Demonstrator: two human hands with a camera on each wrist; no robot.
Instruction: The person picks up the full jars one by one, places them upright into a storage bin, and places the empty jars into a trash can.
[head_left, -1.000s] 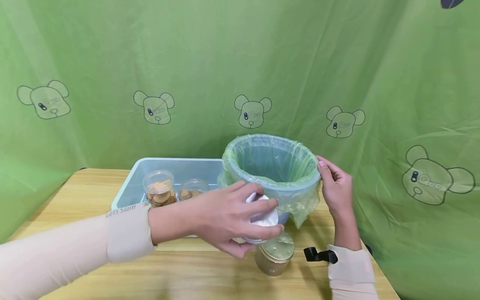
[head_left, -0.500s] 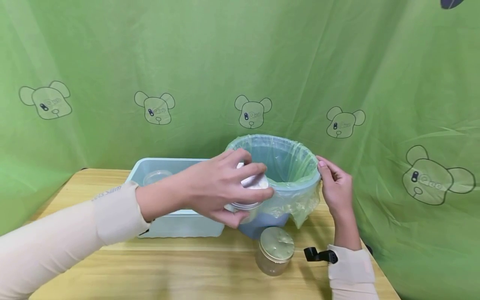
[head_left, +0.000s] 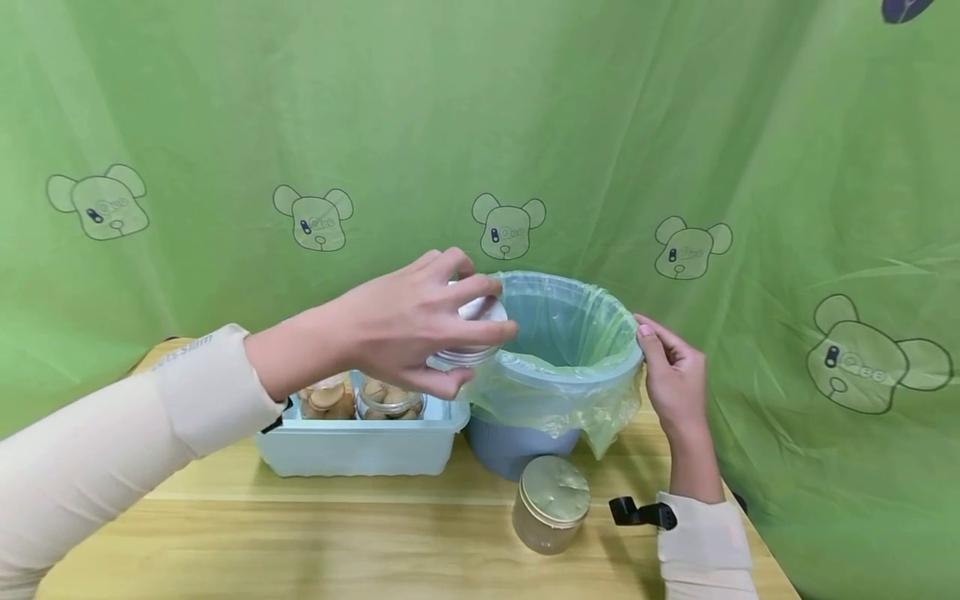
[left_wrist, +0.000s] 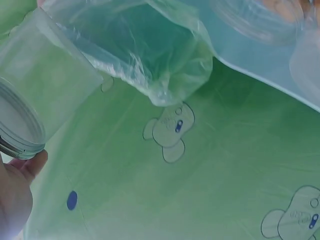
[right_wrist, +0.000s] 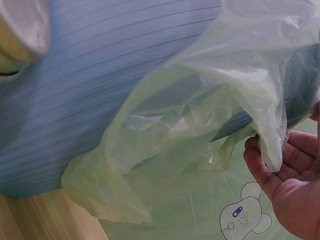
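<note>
My left hand (head_left: 408, 321) grips a clear jar (left_wrist: 55, 75) by its silver-topped end, fingers spread over it from above. In the head view its white-silver top (head_left: 483, 310) shows between the fingers, and the hand covers much of the rest. The left wrist view shows clear, see-through walls. The jar is beside the left rim of a blue bin (head_left: 517, 442) lined with a thin green-yellow bag (head_left: 525, 404). My right hand (head_left: 675, 375) pinches the bag at the bin's right rim, thumb toward me. Its fingers (right_wrist: 260, 165) curl under the bag's edge.
A light blue tray (head_left: 360, 450) stands left of the bin, partly under my left arm. It holds jars of round biscuits (head_left: 390, 400). Another jar with a dull metallic top (head_left: 553, 500) stands on the wooden table (head_left: 337, 533) in front of the bin. A green curtain hangs behind.
My left hand has lifted the jar up and to the left, from above the metallic-topped jar to the bin's left rim. The right hand stays at the bin's rim.
</note>
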